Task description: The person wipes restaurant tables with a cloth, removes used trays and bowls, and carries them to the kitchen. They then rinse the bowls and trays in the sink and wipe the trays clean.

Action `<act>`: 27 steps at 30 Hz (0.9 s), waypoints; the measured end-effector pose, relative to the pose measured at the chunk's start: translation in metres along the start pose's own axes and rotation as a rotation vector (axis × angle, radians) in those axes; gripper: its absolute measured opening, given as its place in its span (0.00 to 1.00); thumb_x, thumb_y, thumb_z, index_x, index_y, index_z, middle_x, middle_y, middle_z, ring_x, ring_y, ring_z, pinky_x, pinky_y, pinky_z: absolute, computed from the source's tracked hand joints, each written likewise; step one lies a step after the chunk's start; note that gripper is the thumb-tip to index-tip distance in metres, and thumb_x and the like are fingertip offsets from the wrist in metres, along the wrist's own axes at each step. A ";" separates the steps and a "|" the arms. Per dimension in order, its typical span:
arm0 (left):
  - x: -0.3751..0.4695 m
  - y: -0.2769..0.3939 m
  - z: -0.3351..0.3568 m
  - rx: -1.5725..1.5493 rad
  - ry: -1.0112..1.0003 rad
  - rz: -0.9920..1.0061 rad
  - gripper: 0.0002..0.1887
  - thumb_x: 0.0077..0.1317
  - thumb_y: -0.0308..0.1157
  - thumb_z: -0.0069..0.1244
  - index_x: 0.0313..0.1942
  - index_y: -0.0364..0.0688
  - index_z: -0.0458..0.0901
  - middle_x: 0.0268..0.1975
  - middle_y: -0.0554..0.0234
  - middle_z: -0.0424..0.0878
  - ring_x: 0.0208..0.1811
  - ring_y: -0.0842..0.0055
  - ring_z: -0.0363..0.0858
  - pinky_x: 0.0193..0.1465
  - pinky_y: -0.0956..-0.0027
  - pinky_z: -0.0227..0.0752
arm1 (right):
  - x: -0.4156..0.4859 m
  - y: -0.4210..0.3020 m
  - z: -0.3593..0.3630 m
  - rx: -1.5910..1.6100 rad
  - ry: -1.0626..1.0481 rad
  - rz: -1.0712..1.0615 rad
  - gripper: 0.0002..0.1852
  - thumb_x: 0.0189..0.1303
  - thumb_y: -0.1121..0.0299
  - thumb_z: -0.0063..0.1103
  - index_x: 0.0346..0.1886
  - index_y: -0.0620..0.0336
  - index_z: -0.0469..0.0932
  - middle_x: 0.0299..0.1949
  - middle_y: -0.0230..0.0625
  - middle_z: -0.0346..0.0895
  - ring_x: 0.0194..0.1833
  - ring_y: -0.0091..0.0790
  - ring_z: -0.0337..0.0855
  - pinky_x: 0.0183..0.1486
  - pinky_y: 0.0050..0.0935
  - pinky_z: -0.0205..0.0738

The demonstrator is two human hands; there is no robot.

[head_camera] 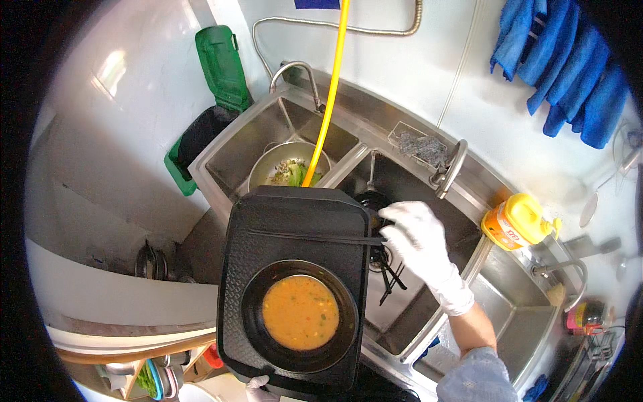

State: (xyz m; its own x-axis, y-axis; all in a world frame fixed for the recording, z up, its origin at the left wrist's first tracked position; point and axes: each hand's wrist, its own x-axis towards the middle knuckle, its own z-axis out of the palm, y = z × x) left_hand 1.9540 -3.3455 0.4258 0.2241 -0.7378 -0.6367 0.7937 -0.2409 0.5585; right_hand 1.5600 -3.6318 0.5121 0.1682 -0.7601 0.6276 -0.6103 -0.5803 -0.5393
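Observation:
A black rectangular serving tray [296, 211] is held over the front of the sink. My left hand [260, 389], in a white glove, grips its near edge; only the thumb side shows. On the tray is a dark bowl [251, 321] with orange-brown soup [301, 312] in it. A pair of black chopsticks [321, 237] lies across the tray beyond the bowl, their ends sticking out past its right rim. My right hand [417, 241], also white-gloved, is beside that rim with its fingers bent at the chopstick ends. Whether it pinches them is unclear.
In the left basin [226, 161] a metal pot [258, 171] holds food scraps. Black chopsticks [389, 281] and dark dishes lie in the middle basin. A yellow hose [331, 95] hangs down. A green bin [221, 65] stands open at left; a yellow jug [517, 221] sits on the sink's back ledge.

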 end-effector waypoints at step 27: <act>0.007 0.019 0.030 0.044 0.053 0.059 0.42 0.47 0.27 0.49 0.69 0.39 0.67 0.66 0.53 0.75 0.67 0.52 0.72 0.75 0.47 0.65 | -0.337 0.208 0.188 0.109 0.535 2.157 0.14 0.69 0.66 0.59 0.53 0.52 0.87 0.50 0.35 0.88 0.53 0.36 0.89 0.47 0.35 0.85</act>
State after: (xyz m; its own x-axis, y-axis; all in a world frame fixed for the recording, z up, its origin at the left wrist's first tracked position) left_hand 1.9535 -3.3742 0.4479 0.2999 -0.7174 -0.6288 0.7530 -0.2266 0.6177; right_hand 1.5222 -3.5515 0.0827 -0.6711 0.0362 -0.7405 0.5092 0.7484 -0.4249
